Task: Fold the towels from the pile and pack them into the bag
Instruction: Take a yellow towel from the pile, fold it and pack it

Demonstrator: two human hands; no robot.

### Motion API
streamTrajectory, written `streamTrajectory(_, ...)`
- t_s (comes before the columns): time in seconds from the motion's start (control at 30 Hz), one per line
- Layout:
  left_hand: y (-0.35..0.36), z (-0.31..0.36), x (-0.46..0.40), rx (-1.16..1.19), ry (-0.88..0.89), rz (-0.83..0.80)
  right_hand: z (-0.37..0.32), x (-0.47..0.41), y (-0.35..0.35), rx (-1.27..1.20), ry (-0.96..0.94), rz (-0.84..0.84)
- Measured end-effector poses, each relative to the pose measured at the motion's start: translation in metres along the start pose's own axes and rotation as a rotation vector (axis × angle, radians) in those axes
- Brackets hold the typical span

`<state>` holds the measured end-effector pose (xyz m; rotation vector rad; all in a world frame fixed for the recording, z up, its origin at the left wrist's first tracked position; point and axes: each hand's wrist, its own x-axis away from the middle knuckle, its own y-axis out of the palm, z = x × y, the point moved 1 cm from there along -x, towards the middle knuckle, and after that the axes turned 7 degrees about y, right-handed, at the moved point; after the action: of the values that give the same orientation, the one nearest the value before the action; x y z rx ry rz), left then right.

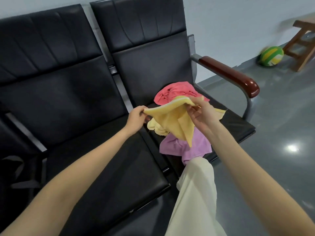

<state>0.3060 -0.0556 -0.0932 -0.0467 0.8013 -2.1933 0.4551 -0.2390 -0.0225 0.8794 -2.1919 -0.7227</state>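
Your left hand [136, 115] pinches one end of the orange-yellow towel [175, 122], fingers curled on its edge. Your right hand [201, 113] grips the other end of that same edge, thumb and fingers closed on the cloth. The towel hangs between them above the right-hand seat [238, 123], its top edge stretched and a loose corner drooping to a point over the pile.

Under it, on that seat, lie the rest of the towels. A red towel [175, 93] sits crumpled toward the seat's back edge. A pale yellow towel [153, 127] is bunched at the seat's left edge, just beside your left hand. A purple towel [184, 147] spreads over the seat's front edge, partly under the hanging corner and touching your cream trouser leg [196, 193].

The left-hand seat [95, 167] lies below your left forearm. A dark shape with a strap sits at the far left [15, 169]; whether it is the bag, you cannot tell. A green and yellow ball [271, 56] rests on the floor beside a wooden stool [301, 43], well apart from the seats.
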Motion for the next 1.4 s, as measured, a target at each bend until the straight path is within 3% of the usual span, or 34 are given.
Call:
streamTrajectory(0.1, -0.045, -0.017, 0.04, -0.135, 0.063, -0.003, 0.036, 0.001, -0.003, 0.109, -0.013, 0.002)
streamTrajectory(0.2, -0.086, -0.047, 0.085, -0.41, 0.131, -0.127, 0.091, 0.003, -0.016, 0.215, 0.123, -0.093)
streamTrajectory(0.33, -0.127, -0.094, 0.151, -0.726, 0.142, -0.287, 0.163, 0.014, -0.035, 0.746, 0.26, -0.068)
streamTrajectory(0.43, -0.147, -0.119, 0.195, -0.86, 0.055, -0.397, 0.199, 0.02, -0.036, 0.855, 0.348, -0.113)
streamTrajectory(0.63, -0.178, -0.158, 0.267, -0.893, -0.246, -0.576, 0.244, 0.024, -0.015, 1.191, 0.428, -0.209)
streamTrajectory(0.73, -0.183, -0.164, 0.287, -0.741, -0.458, -0.771, 0.262, 0.026, -0.009, 1.305, 0.316, -0.232)
streamTrajectory(0.83, -0.187, -0.169, 0.289, -0.67, -0.568, -0.847, 0.266, 0.022, -0.007, 1.368, 0.148, -0.264)
streamTrajectory(1.13, -0.129, -0.161, 0.166, -0.463, -0.352, -0.394, 0.245, -0.006, -0.017, 1.378, -0.062, -0.347)
streamTrajectory(1.4, -0.039, -0.178, 0.098, -0.319, -0.496, -0.124, 0.23, -0.018, -0.038, 1.343, -0.045, -0.355)
